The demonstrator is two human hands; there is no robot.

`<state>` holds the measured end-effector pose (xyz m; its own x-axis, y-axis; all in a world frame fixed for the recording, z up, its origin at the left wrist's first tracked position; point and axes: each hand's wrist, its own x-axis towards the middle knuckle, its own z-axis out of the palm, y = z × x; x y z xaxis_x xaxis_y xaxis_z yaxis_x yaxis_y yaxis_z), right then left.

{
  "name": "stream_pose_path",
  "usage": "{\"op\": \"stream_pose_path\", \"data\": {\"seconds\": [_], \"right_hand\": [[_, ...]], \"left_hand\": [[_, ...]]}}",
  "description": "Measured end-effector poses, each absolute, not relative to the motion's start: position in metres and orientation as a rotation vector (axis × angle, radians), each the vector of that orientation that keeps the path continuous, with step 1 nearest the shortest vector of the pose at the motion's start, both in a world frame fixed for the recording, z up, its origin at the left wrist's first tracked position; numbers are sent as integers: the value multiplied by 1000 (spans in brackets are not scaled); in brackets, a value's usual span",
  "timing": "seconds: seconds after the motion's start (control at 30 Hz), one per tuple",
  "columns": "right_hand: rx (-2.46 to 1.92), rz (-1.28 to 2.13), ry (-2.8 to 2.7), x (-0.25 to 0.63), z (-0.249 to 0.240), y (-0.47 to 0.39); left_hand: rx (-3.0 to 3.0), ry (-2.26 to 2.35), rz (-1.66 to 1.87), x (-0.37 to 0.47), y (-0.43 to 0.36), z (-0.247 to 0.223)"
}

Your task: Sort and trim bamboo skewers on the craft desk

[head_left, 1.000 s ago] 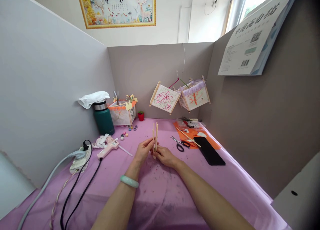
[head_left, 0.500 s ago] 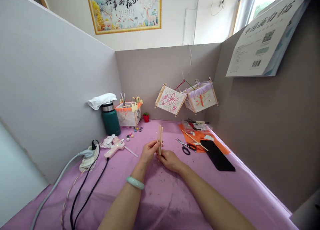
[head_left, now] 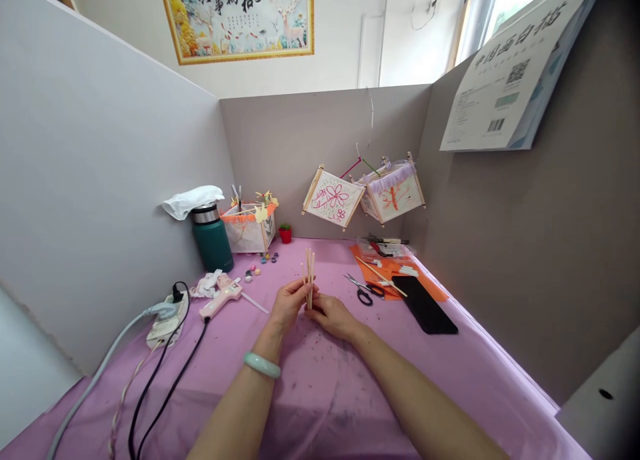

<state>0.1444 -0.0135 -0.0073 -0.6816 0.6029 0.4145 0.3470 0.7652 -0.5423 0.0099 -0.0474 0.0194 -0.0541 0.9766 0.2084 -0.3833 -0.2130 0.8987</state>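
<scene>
Several thin wooden sticks (head_left: 310, 273) stand upright in a small bundle above the middle of the purple-covered table (head_left: 320, 393). My left hand (head_left: 289, 301), with a pale green bangle on its wrist, pinches the bundle around its middle from the left. From the right, my right hand (head_left: 334, 316) has its fingers closed at the bundle's lower end. The stick tops are at uneven heights, one on the left being thinner and shorter. My fingers hide part of the lower ends.
Scissors (head_left: 365, 291) and a black phone (head_left: 425, 307) lie right, beside orange sheets (head_left: 435, 288). A pink glue gun (head_left: 221, 299), power strip (head_left: 167, 323) and green bottle (head_left: 213, 243) are left. Paper lanterns (head_left: 334, 197) hang behind; a decorated box (head_left: 250, 232) stands back left.
The whole view has shifted slightly, so things appear a little further left. Both hands keep their hold on the sticks, with hardly any change in their grip.
</scene>
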Motion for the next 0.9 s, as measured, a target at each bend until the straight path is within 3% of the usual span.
{"op": "stream_pose_path", "data": {"seconds": [0.9], "right_hand": [[-712, 657, -2445, 146, -5, -12]], "left_hand": [[939, 533, 1512, 11, -53, 25]]}}
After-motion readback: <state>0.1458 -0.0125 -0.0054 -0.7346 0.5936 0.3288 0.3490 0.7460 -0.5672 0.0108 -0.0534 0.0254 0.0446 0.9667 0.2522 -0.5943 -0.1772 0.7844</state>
